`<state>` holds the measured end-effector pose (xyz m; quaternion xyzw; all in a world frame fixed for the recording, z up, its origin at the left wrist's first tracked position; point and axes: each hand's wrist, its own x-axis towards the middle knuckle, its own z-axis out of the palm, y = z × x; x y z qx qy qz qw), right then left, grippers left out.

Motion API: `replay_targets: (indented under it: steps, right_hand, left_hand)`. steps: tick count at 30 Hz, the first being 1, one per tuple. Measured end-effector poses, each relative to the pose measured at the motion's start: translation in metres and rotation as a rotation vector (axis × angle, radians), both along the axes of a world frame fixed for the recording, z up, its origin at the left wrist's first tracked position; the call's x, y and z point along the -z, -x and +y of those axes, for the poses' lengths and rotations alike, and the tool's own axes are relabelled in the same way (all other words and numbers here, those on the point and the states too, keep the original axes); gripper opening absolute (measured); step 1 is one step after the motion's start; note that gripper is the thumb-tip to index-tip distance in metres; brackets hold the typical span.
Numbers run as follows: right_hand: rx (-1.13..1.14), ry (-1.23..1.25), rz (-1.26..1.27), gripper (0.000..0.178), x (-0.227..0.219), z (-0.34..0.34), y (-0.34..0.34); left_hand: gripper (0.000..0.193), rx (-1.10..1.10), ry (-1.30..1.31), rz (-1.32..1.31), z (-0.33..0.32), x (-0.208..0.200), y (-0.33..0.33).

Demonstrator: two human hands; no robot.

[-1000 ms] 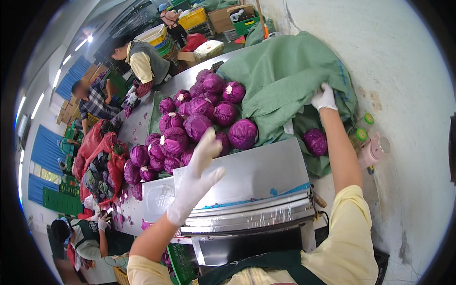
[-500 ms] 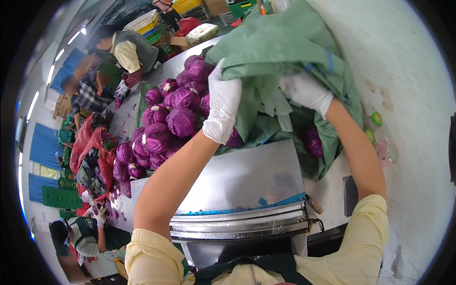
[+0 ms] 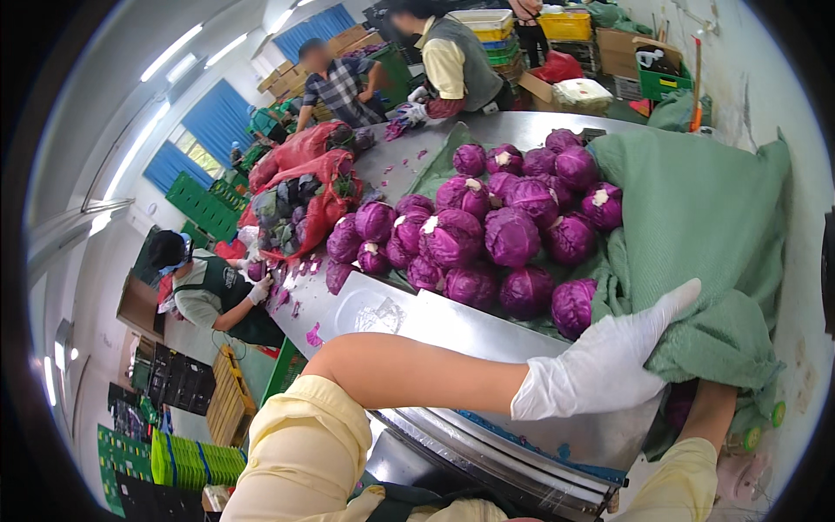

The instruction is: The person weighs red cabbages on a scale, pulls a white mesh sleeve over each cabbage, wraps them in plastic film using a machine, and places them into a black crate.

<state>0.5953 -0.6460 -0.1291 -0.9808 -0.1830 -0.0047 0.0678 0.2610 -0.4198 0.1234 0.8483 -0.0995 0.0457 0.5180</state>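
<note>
– Green woven sack (image 3: 696, 217), noted at the right end of the worktop (image 3: 391, 178), slumped in folds beside the heap of purple cabbages (image 3: 511, 235). What is the condition of the hands?

– The left hand (image 3: 600, 370), in a white glove, lies against the near fold of the sack, thumb extended along the cloth. The other fingers are largely out of sight, so I cannot tell whether they grip.

– And the right hand?

– Concealed by the sack. Only its forearm (image 3: 709, 413) shows, passing up beneath the hanging edge. I cannot tell whether it is wide, narrow or holding anything.

– Location of the cabbages?

– Piled left of the sack, several with pale cut stems facing up. One cabbage (image 3: 574, 307) sits just beyond the left hand, at the sack's edge. A steel plate (image 3: 461, 331) lies in front of the heap.

– Surroundings?

– Red mesh sacks (image 3: 326, 196) of darker heads lie further left, with purple leaf scraps (image 3: 313, 335) near them. A co-worker in a dark apron (image 3: 230, 291) stands at that side, gloved.
</note>
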Motion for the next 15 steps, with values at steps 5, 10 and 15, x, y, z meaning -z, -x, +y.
replay_targets:
  steps: [5, 10, 15]
  right_hand:
    - [0.02, -0.096, 0.064, 0.038, 0.002, -0.022, -0.007]
    - [-0.014, -0.472, 0.168, 0.038, -0.032, -0.043, 0.022]
    - [-0.326, -0.783, 0.248, 0.038, -0.109, -0.034, 0.115]
  left_hand:
    - [0.068, 0.001, -0.264, -0.495, 0.003, -0.005, 0.013]
    - [0.04, 0.496, -0.755, -1.132, -0.016, 0.02, 0.013]
    - [0.028, 0.248, -0.937, -1.028, 0.003, 0.014, -0.072]
